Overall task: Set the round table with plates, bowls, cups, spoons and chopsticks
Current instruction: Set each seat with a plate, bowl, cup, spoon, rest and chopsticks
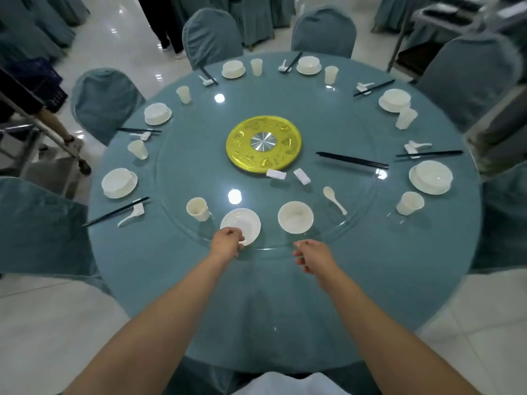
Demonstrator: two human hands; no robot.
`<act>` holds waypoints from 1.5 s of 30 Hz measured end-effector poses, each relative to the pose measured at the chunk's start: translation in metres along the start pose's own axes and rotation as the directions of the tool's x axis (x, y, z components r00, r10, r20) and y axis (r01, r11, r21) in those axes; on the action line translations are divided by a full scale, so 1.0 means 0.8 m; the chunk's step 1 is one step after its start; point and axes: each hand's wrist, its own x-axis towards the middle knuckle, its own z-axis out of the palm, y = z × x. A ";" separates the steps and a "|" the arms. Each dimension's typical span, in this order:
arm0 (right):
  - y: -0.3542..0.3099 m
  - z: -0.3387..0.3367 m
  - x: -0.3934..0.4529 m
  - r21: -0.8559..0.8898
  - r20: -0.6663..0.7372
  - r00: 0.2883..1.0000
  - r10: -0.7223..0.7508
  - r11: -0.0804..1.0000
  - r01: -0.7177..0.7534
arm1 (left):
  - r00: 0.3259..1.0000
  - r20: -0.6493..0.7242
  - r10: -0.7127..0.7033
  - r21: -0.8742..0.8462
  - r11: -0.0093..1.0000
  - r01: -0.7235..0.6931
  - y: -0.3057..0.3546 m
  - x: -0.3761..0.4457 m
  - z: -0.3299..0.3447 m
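A round table (285,323) in blue cloth carries a glass turntable (176,178). On the turntable's near edge lie a white plate (242,223), a white bowl (295,217), a cup (197,208) and a spoon (334,199). My left hand (226,241) pinches the plate's near rim. My right hand (312,255) hovers below the bowl with loosely curled fingers and holds nothing. Loose black chopsticks (352,160) and two white rests (288,175) lie further in on the glass.
Several laid places with plate, bowl, cup, spoon and chopsticks ring the table, such as one at the right (430,177). A yellow disc (263,143) marks the centre. Covered chairs (212,35) surround the table. A trolley (42,129) and a person's legs stand at the left.
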 end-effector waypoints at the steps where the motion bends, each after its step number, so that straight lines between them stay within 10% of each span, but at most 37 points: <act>1: -0.004 0.007 0.004 -0.012 0.001 1.000 0.010 1.000 -0.010 | 1.000 0.014 0.001 0.012 1.000 -0.002 0.005 0.013 -0.001; 20: -0.036 0.135 0.136 -0.127 0.011 0.975 0.221 0.968 -0.218 | 0.989 -0.116 0.088 0.512 0.859 -0.016 -0.034 0.202 -0.037; 29: -0.032 0.174 0.168 -0.282 0.007 0.975 0.224 0.936 -0.213 | 0.985 -0.073 0.159 0.566 0.819 -0.091 -0.044 0.211 -0.032; 45: -0.024 0.171 0.162 -0.015 -0.065 0.943 0.327 0.944 -0.329 | 0.989 -0.142 0.045 0.465 0.885 0.027 -0.045 0.207 -0.031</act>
